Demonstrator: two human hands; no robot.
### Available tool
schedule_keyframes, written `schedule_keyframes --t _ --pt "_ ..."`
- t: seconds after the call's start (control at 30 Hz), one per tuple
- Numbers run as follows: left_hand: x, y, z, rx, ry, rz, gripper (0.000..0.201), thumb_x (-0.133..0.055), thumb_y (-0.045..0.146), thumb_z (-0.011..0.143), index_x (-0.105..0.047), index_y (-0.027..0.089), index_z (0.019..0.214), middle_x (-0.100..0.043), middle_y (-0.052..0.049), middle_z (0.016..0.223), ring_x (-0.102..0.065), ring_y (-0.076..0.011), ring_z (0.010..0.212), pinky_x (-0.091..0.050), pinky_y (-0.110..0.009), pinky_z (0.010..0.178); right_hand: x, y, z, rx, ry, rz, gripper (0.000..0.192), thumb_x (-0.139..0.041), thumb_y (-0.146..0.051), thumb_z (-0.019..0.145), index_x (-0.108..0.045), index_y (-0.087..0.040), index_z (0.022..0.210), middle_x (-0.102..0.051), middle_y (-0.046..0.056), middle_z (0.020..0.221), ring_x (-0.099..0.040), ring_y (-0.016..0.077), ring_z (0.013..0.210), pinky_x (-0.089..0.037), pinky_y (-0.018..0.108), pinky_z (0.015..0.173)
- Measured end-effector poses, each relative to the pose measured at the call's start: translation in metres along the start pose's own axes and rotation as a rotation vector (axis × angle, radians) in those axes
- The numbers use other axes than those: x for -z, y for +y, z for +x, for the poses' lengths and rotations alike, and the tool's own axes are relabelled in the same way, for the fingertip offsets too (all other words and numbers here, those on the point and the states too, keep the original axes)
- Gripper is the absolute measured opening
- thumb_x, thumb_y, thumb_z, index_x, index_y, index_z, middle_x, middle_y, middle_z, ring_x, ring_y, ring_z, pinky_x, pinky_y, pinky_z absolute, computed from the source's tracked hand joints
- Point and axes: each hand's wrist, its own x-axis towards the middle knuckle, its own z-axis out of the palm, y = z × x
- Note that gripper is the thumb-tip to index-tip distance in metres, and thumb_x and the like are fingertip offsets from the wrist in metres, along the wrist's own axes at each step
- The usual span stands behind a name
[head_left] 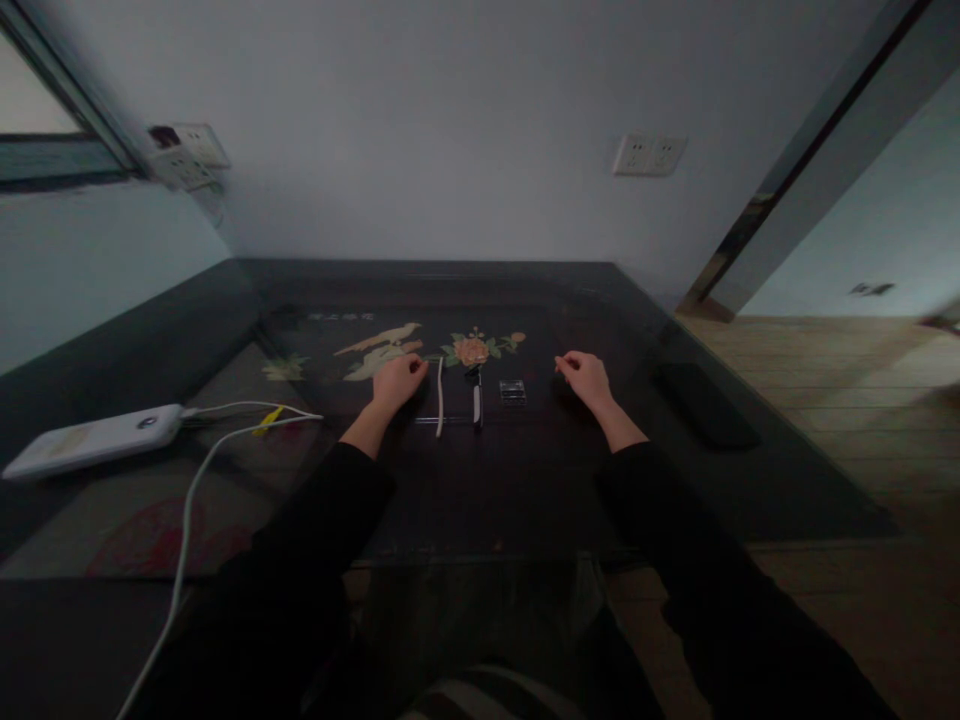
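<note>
My left hand (400, 378) rests on the dark tabletop with its fingers curled closed, and nothing shows in it. Just right of it lies a thin white strip (440, 398), apart from the fingers. Beside the strip is a slim tool with a pale handle and dark edges (477, 404); its kind is too small to tell. A small clear box-like piece (513, 391) comes after it. Farther right, my right hand (587, 378) is closed too, thumb and fingertips together, with nothing visible between them. Neither hand touches these things.
A white power bank (97, 442) with a white cable (196, 480) and yellow tag (268, 419) lies at left. A black flat object (705, 405) sits at right. The glossy table (480, 490) meets a wall with sockets (649, 155).
</note>
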Motion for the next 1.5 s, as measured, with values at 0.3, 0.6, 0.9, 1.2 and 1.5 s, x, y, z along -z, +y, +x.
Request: schedule_keyframes --t 0.3,0.6,0.9,1.2,1.5 --pt "0.0 -0.001 -0.001 -0.012 0.012 -0.004 0.028 -0.047 0.039 0.091 -0.068 0.021 0.086 -0.071 -0.007 0.09 -0.063 -0.0211 0.083 -0.036 -0.027 0.061 0.001 -0.001 0.0 -0.003 -0.01 -0.006 0.032 -0.051 -0.042 0.086 -0.066 -0.02 0.068 -0.061 0.001 0.06 -0.054 0.016 0.057 -0.034 0.028 0.057" --pt "0.0 -0.001 0.001 -0.031 0.008 -0.006 0.029 -0.046 0.04 0.091 -0.068 0.021 0.085 -0.071 -0.006 0.089 -0.062 -0.0205 0.081 -0.034 -0.027 0.059 0.001 -0.003 -0.002 0.015 -0.006 0.0 0.034 -0.05 -0.043 0.087 -0.067 -0.019 0.07 -0.063 0.002 0.062 -0.054 0.0156 0.058 -0.036 0.028 0.06" --pt "0.003 0.003 -0.002 -0.019 -0.002 0.005 0.03 -0.046 0.04 0.092 -0.069 0.02 0.088 -0.072 -0.008 0.093 -0.062 -0.0211 0.084 -0.038 -0.027 0.064 0.001 -0.005 -0.002 0.012 -0.012 -0.011 0.032 -0.051 -0.041 0.087 -0.066 -0.019 0.068 -0.062 0.002 0.06 -0.055 0.0157 0.057 -0.035 0.027 0.058" --pt "0.007 0.007 -0.004 -0.022 -0.005 -0.002 0.028 -0.047 0.037 0.091 -0.068 0.019 0.087 -0.071 -0.008 0.092 -0.062 -0.021 0.084 -0.038 -0.027 0.064 0.003 -0.019 -0.007 0.012 0.015 0.025 0.031 -0.051 -0.039 0.086 -0.065 -0.019 0.067 -0.061 0.002 0.058 -0.055 0.0161 0.057 -0.037 0.027 0.058" --pt "0.009 0.008 -0.005 -0.04 0.014 -0.025 0.021 -0.051 0.033 0.088 -0.067 0.02 0.089 -0.071 -0.008 0.091 -0.063 -0.0208 0.084 -0.04 -0.027 0.067 -0.001 -0.07 -0.027 0.133 -0.029 0.012 0.029 -0.052 -0.038 0.087 -0.063 -0.021 0.066 -0.065 0.003 0.065 -0.058 0.0173 0.062 -0.034 0.026 0.059"
